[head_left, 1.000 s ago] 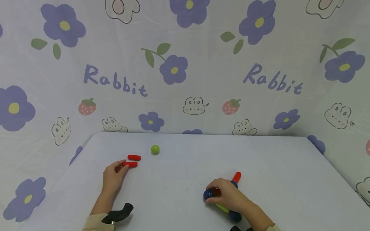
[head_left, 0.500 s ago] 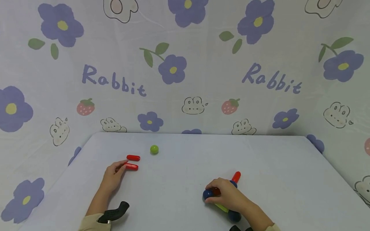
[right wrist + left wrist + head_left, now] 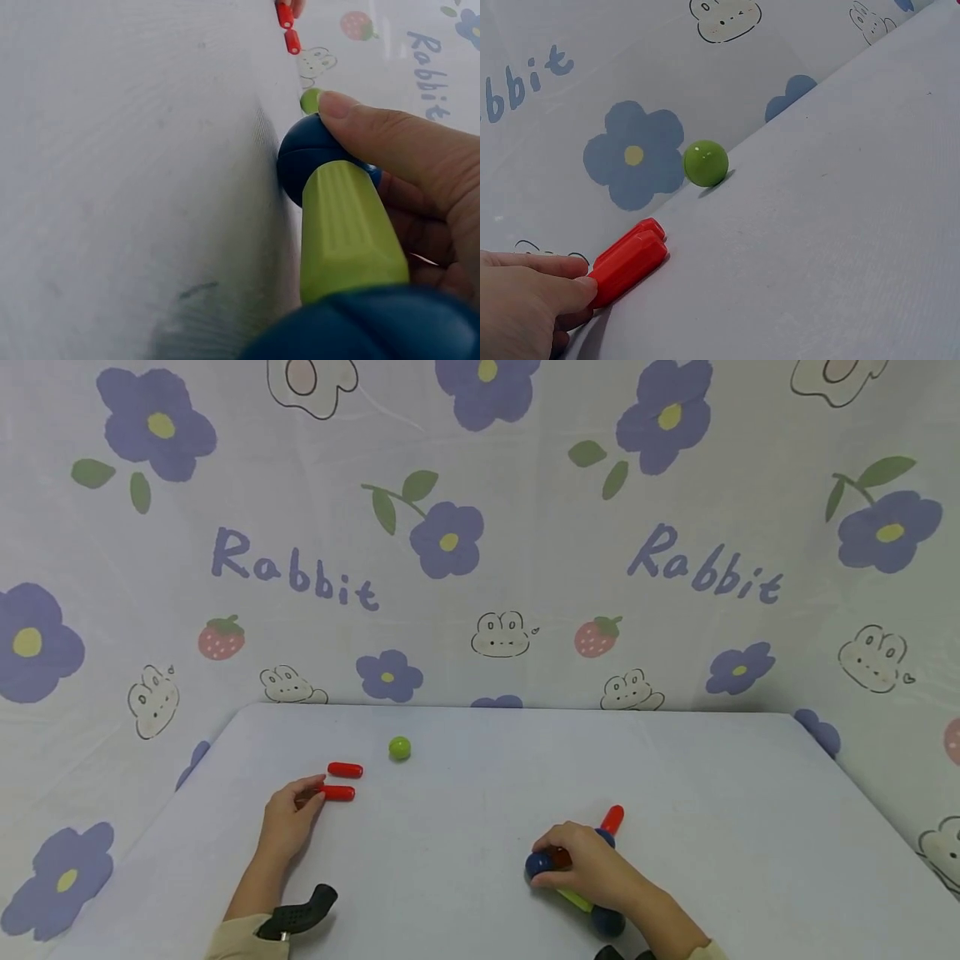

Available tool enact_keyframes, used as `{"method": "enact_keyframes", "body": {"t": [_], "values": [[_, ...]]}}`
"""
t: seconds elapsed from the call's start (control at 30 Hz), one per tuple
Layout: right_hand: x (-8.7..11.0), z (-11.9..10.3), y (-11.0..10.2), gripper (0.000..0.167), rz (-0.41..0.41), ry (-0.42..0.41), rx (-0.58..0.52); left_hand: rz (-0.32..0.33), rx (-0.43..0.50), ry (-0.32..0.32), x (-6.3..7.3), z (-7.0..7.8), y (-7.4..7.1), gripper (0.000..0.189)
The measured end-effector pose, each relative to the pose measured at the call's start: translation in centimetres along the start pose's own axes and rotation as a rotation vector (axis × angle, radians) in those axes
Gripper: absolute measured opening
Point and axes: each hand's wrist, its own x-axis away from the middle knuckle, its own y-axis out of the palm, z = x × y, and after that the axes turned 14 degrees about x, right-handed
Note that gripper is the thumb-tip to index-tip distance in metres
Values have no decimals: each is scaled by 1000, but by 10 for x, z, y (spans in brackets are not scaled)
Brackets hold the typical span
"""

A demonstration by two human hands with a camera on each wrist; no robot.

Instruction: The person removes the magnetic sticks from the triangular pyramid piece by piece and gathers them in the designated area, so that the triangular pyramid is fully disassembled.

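Observation:
My left hand pinches the near end of a red rod between thumb and fingers, low over the table. A second red rod lies just behind it. My right hand grips a blue ball at the left corner of a joined piece. A yellow-green rod runs from that ball to another blue ball nearer me. At the back of the piece, a red rod sticks out beyond a third blue ball. The palm and fingers hide part of the piece.
A green ball rests on the white table behind the red rods. Behind the table's back edge hangs a patterned cloth. A black wrist mount juts from the left sleeve.
My left hand has shifted slightly left and down, and the red rod in it has come a little nearer me, away from the second rod. The right hand stays on the blue ball.

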Motion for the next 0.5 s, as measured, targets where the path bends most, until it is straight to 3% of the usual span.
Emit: {"method": "enact_keyframes", "body": {"t": [0.27,0.37,0.5], "values": [[10,7,-22,31,-76,16,-17,-21,14,-25,1,1,0,36],[21,14,-36,21,-97,-3,26,-18,13,-27,1,1,1,36],[35,20,-47,27,-119,-13,80,-6,11,-16,1,2,2,35]]}}
